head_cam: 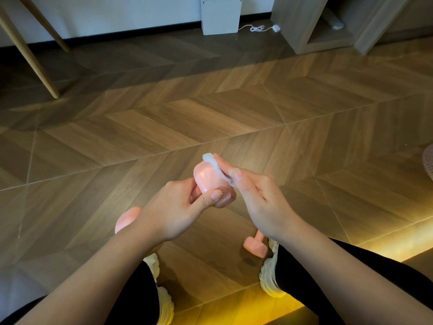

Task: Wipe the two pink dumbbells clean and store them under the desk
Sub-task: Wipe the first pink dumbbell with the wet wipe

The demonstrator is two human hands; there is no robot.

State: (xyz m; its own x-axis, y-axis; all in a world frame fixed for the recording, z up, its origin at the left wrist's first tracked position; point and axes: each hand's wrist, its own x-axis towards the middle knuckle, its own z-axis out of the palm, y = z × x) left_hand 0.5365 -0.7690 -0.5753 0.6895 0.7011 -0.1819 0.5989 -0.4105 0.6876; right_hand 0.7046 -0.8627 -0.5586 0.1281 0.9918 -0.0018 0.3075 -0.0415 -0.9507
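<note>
My left hand (173, 207) is curled round the handle of the first pink dumbbell (208, 177), with the thumb laid across just below its far head. The dumbbell's near head pokes out to the left of my left wrist. My right hand (260, 200) pinches a white wipe (214, 164) between thumb and fingers, and the wipe lies against the top and right side of that far head. The two hands nearly meet at the dumbbell, both held above the floor.

The wooden floor (234, 109) spreads wide and flat on the far side of my hands. At the far left stand the slanted wooden desk legs (30, 59), with shadowed floor behind them. A white box (221, 15) sits against the far wall, a white cable (257, 28) coiled just to its right, and a wooden cabinet (304, 24) stands at the far right. A pink rug (428, 160) shows at the right edge.

The second pink dumbbell (254, 242) lies on the floor near me, under my right wrist, which partly hides it, and just beside my right shoe (269, 273).
</note>
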